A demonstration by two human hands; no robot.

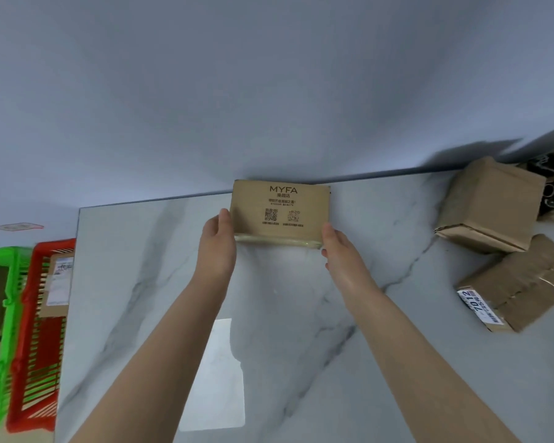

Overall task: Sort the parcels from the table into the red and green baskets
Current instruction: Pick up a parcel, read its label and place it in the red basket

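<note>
Gripping box (280, 209) by both ends with left hand (218, 244) and right hand (336, 247), upright at table's (141, 282) far edge. Could slip from so light a pinch, or land wrongly at left: red basket (29, 314), green basket (10, 282).

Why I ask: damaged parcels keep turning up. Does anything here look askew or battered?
On the table, at right, the plain parcel and the labelled parcel lie skewed; the latter's tape looks wrinkled. No visible tears.
</note>
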